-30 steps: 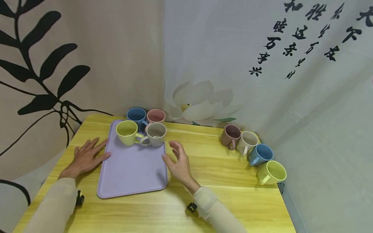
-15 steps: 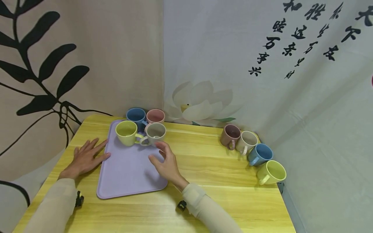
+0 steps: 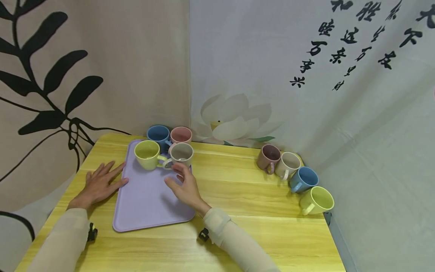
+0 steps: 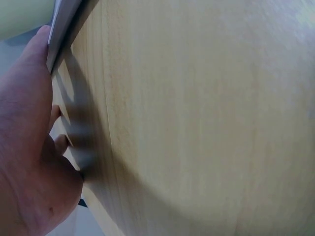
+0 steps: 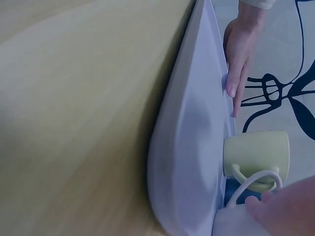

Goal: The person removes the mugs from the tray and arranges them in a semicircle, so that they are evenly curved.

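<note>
A lavender tray (image 3: pixel 153 204) bears a yellow-green mug (image 3: pixel 147 155) and a grey mug (image 3: pixel 182 153) near its far end. Behind these stand a blue mug (image 3: pixel 158 134) and a pink mug (image 3: pixel 181 135), partly hidden. My left hand (image 3: pixel 100 187) lies spread at the tray's left edge, its thumb over the rim. Above the tray, my right hand (image 3: pixel 186 189) holds nothing, thumb and fingers apart and loosely bent. Its fingertips overlap the grey mug's front in the head view. In the right wrist view, fingers (image 5: pixel 290 206) show close by the grey mug's handle (image 5: pixel 253 184).
On the wooden table (image 3: pixel 255 241), a row of mugs lines the right back edge: purple-brown (image 3: pixel 266 158), cream (image 3: pixel 287 166), blue (image 3: pixel 303 180) and yellow-green (image 3: pixel 316 201). A printed curtain (image 3: pixel 238 56) hangs right behind the table.
My right hand has moved left from beside the tray's right edge to over the tray, up to the grey mug. My left hand and the mugs have stayed in place.
</note>
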The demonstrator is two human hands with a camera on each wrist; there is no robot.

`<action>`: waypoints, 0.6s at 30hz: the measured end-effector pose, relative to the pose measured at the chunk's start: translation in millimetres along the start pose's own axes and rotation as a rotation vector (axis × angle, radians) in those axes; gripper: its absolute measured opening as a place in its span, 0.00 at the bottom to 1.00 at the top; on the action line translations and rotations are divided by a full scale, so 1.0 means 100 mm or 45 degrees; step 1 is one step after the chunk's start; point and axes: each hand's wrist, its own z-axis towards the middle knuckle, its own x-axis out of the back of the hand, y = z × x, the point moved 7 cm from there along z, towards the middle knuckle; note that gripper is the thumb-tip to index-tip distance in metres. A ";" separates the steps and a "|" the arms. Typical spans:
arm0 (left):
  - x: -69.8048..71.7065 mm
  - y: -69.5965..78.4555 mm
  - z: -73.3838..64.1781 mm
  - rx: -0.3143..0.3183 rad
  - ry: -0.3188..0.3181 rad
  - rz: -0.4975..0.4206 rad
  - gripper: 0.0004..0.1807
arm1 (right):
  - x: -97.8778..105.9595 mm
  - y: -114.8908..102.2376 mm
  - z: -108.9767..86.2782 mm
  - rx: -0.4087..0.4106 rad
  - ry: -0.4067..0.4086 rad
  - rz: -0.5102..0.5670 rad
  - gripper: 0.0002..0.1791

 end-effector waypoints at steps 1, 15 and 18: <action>0.00 0.00 0.00 0.003 -0.002 0.001 0.49 | -0.02 0.00 0.01 -0.005 -0.002 0.002 0.34; 0.00 -0.01 0.01 -0.005 0.000 0.018 0.49 | -0.19 0.01 0.12 -0.030 0.004 -0.043 0.32; 0.01 0.00 0.01 -0.006 0.003 0.018 0.49 | -0.22 0.05 0.14 -0.071 0.007 -0.032 0.33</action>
